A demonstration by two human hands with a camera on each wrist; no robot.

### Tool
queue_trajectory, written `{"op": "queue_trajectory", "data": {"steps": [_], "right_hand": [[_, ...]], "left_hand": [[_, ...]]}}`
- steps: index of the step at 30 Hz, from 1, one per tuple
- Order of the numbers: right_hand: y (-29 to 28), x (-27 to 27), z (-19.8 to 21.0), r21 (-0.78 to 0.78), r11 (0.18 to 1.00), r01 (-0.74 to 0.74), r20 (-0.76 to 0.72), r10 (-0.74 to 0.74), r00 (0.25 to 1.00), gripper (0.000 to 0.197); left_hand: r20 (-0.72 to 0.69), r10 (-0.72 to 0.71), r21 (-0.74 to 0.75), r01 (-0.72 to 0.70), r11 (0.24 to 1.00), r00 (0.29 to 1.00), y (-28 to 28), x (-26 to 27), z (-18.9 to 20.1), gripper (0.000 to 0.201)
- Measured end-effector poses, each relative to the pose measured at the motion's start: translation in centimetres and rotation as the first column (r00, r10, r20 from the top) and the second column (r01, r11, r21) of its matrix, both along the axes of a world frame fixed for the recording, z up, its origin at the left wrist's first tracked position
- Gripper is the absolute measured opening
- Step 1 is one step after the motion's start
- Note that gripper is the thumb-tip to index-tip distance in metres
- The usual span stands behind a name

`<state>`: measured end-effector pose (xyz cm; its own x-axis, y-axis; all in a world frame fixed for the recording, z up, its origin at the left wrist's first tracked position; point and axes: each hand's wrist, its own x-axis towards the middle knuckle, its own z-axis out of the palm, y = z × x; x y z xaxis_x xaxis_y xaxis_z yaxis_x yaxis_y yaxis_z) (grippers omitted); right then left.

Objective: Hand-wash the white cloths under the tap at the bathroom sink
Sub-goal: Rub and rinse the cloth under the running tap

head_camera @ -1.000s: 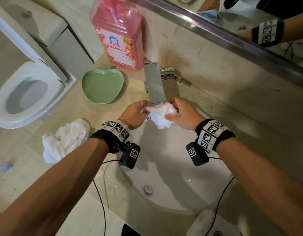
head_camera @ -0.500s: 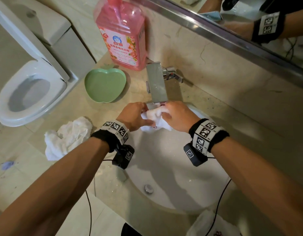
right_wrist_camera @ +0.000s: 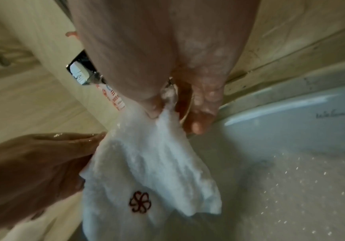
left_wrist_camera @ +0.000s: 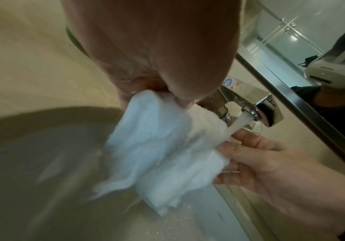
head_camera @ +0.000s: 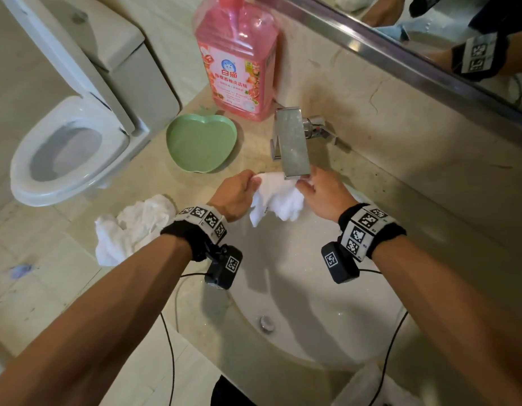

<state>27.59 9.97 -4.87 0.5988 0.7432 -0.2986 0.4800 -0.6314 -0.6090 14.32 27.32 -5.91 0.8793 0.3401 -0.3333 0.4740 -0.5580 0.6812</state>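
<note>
A wet white cloth [head_camera: 276,197] with a dark red flower mark [right_wrist_camera: 139,202] hangs between my two hands under the flat chrome tap [head_camera: 292,142], over the white sink [head_camera: 312,312]. My left hand [head_camera: 239,191] pinches the cloth's left end [left_wrist_camera: 146,104]. At the right end my right hand [head_camera: 321,191] pinches the cloth [right_wrist_camera: 163,130], right below the spout. Water [left_wrist_camera: 239,124] runs from the tap onto the cloth. Another crumpled white cloth [head_camera: 130,227] lies on the counter to the left of the sink.
A pink detergent bottle [head_camera: 239,60] stands behind a green apple-shaped dish [head_camera: 201,145] left of the tap. An open toilet [head_camera: 66,150] is at far left. A mirror [head_camera: 430,39] runs along the back wall. More white cloth [head_camera: 368,385] lies at the sink's near rim.
Both hands closed together on the bunched cloth half a second ago; now they have drawn apart, spreading the cloth under the spout so it hangs lower.
</note>
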Motion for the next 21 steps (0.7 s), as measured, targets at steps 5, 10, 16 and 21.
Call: {"op": "queue_trajectory", "data": {"steps": [5,10,16,21], "right_hand": [[0.6,-0.3,-0.4,0.080,0.997,0.013,-0.087,-0.006,0.996,0.028],[0.9,-1.5,-0.8,0.074,0.997,-0.036,-0.160,0.047,0.986,0.031],[-0.8,-0.9,-0.6,0.183,0.971,0.154,-0.124,-0.133,0.983,0.022],[-2.6,0.2,0.1,0.217,0.975,0.055,-0.020,-0.052,0.998,0.023]], "left_hand": [[-0.215,-0.168,-0.021,0.167,0.986,0.962,-0.4,-0.5,0.4,0.033],[-0.089,-0.183,-0.144,0.169,0.975,0.979,-1.6,0.1,0.3,0.066],[0.016,-0.190,-0.037,0.190,0.981,0.982,-2.5,2.4,-0.3,0.035],[0.034,-0.238,0.103,0.234,0.967,0.971,-2.8,3.4,-1.1,0.019]]}}
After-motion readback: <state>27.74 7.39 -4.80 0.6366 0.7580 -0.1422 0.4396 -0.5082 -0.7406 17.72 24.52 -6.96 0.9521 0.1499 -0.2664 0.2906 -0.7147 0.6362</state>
